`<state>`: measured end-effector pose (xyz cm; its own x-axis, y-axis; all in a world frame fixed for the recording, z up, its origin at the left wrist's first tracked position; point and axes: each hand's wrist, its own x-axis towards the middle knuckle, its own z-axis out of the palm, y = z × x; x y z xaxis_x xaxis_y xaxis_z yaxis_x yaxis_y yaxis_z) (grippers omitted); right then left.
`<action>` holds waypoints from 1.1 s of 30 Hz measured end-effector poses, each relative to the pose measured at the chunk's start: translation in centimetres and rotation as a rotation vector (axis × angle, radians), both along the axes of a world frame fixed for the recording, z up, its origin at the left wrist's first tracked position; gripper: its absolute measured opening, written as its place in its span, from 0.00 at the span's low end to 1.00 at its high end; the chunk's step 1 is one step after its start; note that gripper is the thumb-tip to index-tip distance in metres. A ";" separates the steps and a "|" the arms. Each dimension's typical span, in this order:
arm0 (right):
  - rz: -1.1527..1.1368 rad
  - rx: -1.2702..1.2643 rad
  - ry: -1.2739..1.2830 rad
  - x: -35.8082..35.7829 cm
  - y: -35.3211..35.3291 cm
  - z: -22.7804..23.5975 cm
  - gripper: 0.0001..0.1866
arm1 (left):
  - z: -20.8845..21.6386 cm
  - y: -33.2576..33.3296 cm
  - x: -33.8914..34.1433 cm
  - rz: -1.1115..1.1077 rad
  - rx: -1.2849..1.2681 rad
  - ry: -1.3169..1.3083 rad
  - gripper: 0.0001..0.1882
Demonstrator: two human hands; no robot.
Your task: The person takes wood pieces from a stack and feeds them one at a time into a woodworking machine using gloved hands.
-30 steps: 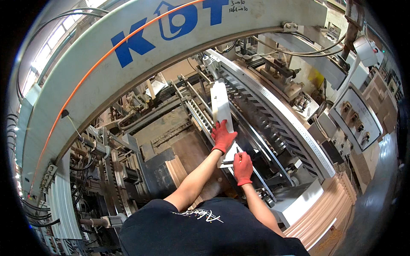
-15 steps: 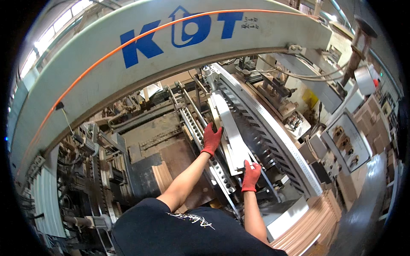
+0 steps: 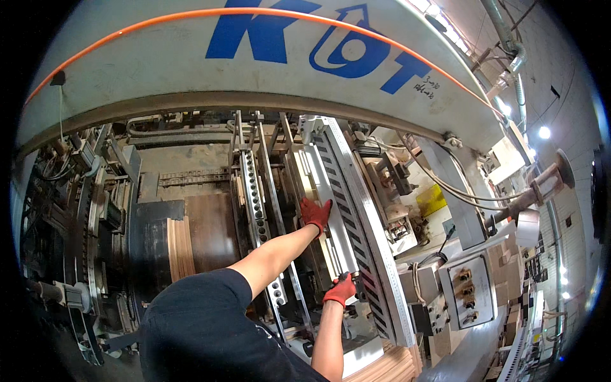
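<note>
A bundle of long, narrow white strips [image 3: 335, 258] lies lengthwise along the striped metal rail of the machine. My left hand [image 3: 316, 215], in a red glove, is wrapped over the strips around their middle. At their near end my right hand [image 3: 340, 290], gloved in red too, is closed on them with its fingers partly hidden. The far part of the strips [image 3: 313, 165] reaches up toward the rail's far end.
A striped metal rail [image 3: 364, 239] runs close on the right. Left of my hands stands a bar with round black rollers [image 3: 254, 197]. A pale machine beam [image 3: 153, 63] crosses overhead. Stacked wooden strips [image 3: 181, 248] lie at left, and a control panel [image 3: 469, 293] at right.
The strips now lie alongside the striped rail, straighter than before. Both hands have stayed on them, and the right hand has shifted nearer. The view has turned toward the right.
</note>
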<state>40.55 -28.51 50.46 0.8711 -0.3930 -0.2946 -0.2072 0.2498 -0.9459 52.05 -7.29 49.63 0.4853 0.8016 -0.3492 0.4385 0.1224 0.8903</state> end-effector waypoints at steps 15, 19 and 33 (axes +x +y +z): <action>0.308 -0.214 -0.159 -2.0 -2.5 0.5 0.05 | -4.4 2.7 2.4 0.211 -0.377 -0.691 0.34; 0.285 0.015 -0.126 -1.0 -0.7 1.8 0.10 | -8.3 6.8 3.6 0.232 -0.428 -0.540 0.37; 0.412 -0.887 -0.253 -1.8 -1.6 2.9 0.27 | -1.2 3.1 2.4 0.413 -0.293 -0.253 0.35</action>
<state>38.78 -30.08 53.39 0.9849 -0.0348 0.1697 0.1134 -0.6109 -0.7835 54.48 -4.19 48.42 0.2491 0.8298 -0.4994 0.0789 0.4965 0.8644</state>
